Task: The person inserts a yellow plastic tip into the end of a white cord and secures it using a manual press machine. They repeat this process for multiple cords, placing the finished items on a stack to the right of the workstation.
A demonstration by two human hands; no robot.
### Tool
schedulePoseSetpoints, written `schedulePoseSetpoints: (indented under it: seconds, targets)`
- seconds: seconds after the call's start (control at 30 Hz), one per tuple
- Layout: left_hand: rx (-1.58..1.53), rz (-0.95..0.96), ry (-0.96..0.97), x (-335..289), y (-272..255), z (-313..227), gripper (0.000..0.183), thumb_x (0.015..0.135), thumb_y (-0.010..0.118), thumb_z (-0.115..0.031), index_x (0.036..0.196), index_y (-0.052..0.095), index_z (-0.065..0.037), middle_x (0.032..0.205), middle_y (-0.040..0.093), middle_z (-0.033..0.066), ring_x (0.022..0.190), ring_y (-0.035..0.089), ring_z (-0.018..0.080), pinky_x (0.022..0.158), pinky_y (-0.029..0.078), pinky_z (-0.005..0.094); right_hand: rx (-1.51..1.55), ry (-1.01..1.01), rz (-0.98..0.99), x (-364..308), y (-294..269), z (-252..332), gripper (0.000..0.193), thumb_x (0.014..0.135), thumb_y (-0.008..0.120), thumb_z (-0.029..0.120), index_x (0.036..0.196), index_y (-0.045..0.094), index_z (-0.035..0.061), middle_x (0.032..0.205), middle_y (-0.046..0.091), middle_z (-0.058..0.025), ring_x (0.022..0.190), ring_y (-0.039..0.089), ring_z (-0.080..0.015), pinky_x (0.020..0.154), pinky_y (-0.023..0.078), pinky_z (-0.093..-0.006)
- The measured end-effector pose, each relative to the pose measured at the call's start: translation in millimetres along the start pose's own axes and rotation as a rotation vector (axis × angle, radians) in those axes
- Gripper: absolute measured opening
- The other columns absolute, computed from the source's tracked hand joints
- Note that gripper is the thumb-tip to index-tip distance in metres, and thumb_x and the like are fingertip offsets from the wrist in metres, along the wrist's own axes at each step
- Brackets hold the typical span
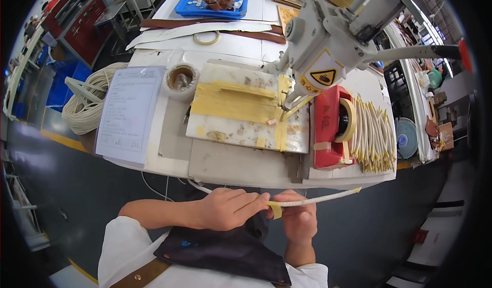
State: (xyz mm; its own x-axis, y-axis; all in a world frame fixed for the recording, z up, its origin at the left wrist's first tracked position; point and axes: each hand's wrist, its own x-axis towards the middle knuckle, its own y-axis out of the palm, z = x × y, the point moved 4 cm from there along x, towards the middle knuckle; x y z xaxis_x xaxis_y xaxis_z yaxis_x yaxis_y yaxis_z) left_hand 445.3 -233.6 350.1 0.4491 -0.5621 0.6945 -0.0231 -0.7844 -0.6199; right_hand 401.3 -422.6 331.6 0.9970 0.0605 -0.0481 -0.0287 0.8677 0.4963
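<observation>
Just off the table's near edge, a white cord runs between my hands, its right end tipped in yellow tape. My left hand is closed round the cord, index finger and thumb pinching beside a short strip of yellow masking tape. That strip is folded over the cord with a loose end hanging down. Close by, my right hand grips the cord just right of the tape; its fingertips are partly hidden. More cord emerges left of my left hand and passes under the table.
A red tape dispenser stands beside several tape-tipped cord pieces. A lever press rises over a stained white slab. Left are a printed sheet, a tape roll and a cord coil. A blue tray sits far back.
</observation>
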Motion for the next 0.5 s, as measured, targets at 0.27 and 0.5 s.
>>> schedulePoseSetpoints:
  seconds: [0.27, 0.5]
  targets:
    - [0.051, 0.053, 0.006, 3, -2, 2, 0.03, 0.082, 0.08, -0.012, 0.105, 0.071, 0.004, 0.083, 0.068, 0.0059, 0.058, 0.061, 0.0123, 0.05, 0.049, 0.0236, -0.426, 0.06, -0.036, 3, -4, 5, 0.027, 0.081, 0.075, -0.006, 0.108, 0.073, -0.003, 0.091, 0.068, -0.0103, 0.081, 0.071, -0.0202, 0.069, 0.057, -0.0292]
    - [-0.224, 0.286, -0.296, 3, 6, 8, 0.019, 0.089, 0.077, -0.017, 0.099, 0.072, -0.002, 0.074, 0.062, 0.0037, 0.061, 0.061, 0.0143, 0.052, 0.046, 0.0265, -1.079, -0.235, 0.089, 16, 7, 24, 0.03, 0.077, 0.075, -0.008, 0.104, 0.075, 0.0037, 0.092, 0.07, -0.0114, 0.075, 0.07, -0.0243, 0.065, 0.057, -0.0318]
